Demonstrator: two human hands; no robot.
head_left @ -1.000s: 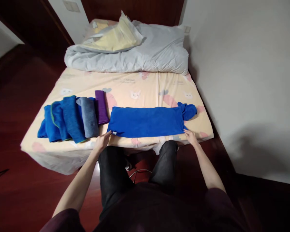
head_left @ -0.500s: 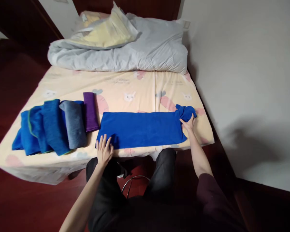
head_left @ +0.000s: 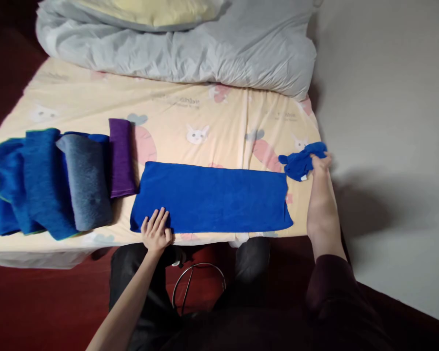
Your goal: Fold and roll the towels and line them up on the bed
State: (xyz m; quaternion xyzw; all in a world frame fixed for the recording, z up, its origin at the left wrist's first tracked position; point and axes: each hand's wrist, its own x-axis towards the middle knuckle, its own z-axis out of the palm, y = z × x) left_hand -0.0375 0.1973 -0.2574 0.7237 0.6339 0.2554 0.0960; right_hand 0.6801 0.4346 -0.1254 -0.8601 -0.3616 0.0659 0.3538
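A blue cloth lies flat as a long rectangle near the bed's front edge. My left hand rests on its lower left corner, palm down with the fingers spread. At the right side of the bed my right hand grips a crumpled small blue cloth, which shows a little white tag. That crumpled cloth sits just beyond the flat cloth's upper right corner, with a narrow gap between them.
A folded purple cloth, a grey-blue fuzzy roll and several blue folded cloths line the left. A grey quilt lies across the back of the bed. A wall stands on the right.
My right hand has moved right with the crumpled blue cloth, away from the flat cloth's corner. My left hand stays at the lower left corner. The view has tipped down and come closer.
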